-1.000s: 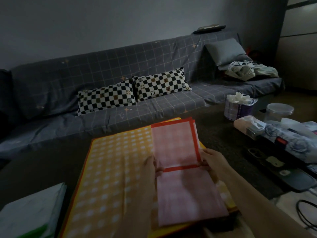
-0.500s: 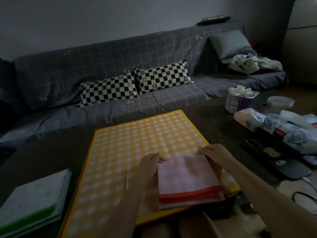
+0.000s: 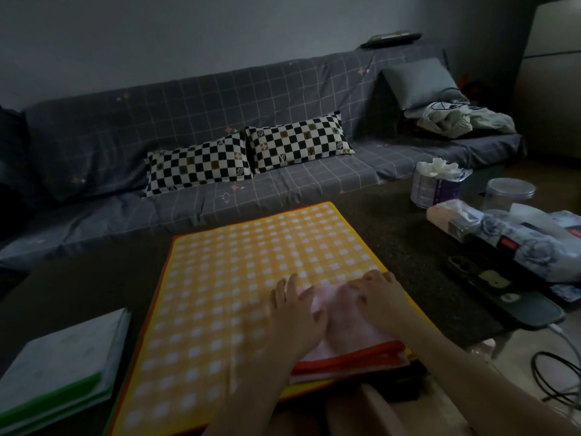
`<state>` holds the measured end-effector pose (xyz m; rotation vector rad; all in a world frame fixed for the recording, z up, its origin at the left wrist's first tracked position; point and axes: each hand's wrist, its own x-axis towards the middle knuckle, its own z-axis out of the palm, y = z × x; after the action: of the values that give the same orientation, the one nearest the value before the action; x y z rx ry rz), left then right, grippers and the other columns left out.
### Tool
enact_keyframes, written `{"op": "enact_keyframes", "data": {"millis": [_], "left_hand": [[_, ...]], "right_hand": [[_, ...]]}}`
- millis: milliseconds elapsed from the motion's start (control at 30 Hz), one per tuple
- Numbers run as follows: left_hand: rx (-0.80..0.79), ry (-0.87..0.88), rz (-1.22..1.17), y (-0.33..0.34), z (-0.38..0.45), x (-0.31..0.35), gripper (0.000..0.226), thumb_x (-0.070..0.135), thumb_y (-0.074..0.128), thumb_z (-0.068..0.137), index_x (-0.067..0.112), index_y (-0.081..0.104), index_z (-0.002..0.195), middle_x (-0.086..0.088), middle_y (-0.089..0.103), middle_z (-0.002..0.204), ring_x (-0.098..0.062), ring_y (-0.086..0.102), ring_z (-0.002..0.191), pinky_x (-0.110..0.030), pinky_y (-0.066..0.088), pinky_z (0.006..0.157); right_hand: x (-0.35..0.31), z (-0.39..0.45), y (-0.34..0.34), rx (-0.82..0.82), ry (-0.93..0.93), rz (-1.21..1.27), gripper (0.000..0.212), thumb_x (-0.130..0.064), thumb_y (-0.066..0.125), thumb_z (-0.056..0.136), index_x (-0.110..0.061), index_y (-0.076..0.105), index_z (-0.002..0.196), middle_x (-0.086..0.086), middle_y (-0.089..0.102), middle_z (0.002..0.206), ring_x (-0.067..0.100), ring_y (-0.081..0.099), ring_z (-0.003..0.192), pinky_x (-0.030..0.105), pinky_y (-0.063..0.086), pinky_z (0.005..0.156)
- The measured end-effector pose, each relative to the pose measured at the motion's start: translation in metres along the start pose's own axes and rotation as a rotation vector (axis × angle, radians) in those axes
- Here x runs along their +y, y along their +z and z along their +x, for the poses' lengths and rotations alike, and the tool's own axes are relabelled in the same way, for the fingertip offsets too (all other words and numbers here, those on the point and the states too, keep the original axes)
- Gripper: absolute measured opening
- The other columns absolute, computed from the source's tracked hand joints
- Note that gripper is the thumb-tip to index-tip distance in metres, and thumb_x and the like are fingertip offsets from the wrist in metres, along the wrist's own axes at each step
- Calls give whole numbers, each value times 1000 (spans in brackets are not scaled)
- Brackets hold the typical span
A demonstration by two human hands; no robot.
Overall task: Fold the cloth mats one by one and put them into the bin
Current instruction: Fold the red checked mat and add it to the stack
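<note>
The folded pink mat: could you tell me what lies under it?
The pink mat lies on the yellow checked mat, with both hands pressing it flat. Whatever is beneath the yellow mat is covered.

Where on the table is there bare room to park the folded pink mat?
Bare dark table left of the yellow mat, behind the green-edged stack; also the yellow mat's far half. Right side is crowded: tissue packs, phone.

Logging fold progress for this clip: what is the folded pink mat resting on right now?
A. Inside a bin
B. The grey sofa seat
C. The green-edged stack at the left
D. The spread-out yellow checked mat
D: the folded pink mat lies on the near right part of the yellow checked mat, with the left hand and right hand pressing flat on it.
</note>
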<state>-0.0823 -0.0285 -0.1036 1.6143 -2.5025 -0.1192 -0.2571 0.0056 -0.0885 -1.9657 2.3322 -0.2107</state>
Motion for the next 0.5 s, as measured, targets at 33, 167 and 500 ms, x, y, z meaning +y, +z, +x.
{"op": "enact_keyframes", "data": {"millis": [33,167,500], "left_hand": [[-5,13,11,2,1,2,81,56,7,71,30,34,143,-4,5,159,-28,2,145,-47,3,116],[-15,82,-14,14,1,9,89,51,-2,70,23,27,149,-4,15,159,-24,7,147,-44,-5,117],[-64,-33,3,24,-2,2,78,53,-3,84,16,1,152,-8,-7,160,-23,-10,147,-44,-9,118]], "right_hand": [[-3,-2,3,15,22,5,43,-29,36,94,-28,42,137,2,40,140,24,31,132,37,23,111],[-17,-13,14,-2,47,-4,53,-33,28,97,-16,23,147,2,18,156,22,10,144,38,6,117],[-14,-27,31,-8,128,25,64,-47,15,98,-13,-1,150,7,-4,158,21,-7,146,39,-8,116]]}}
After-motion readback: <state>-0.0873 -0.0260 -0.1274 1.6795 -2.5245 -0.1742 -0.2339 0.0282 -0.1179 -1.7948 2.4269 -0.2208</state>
